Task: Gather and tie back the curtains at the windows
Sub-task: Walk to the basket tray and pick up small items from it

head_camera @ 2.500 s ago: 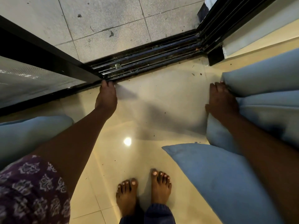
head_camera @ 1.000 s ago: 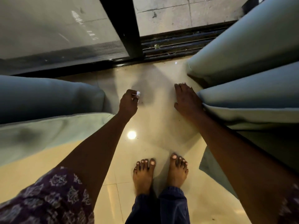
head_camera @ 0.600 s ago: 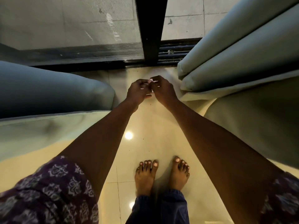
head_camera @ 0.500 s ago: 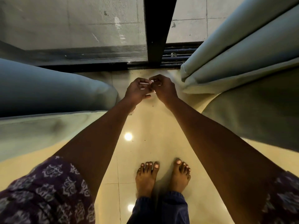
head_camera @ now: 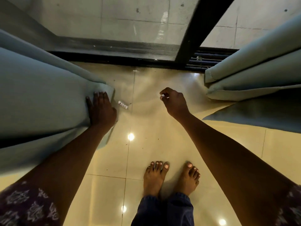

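The left curtain [head_camera: 40,101] is being pressed flat by the left hand [head_camera: 101,110], its fingers straight against the cloth near the hanging edge, while the right curtain [head_camera: 254,79] is hanging untouched in folds, well apart from either hand. A small white scrap [head_camera: 162,95], too small to identify, is being pinched in the curled fingers of the right hand [head_camera: 175,102]. A small white tag [head_camera: 123,105] is being seen just beside the left hand, above the glossy tiled floor [head_camera: 146,144].
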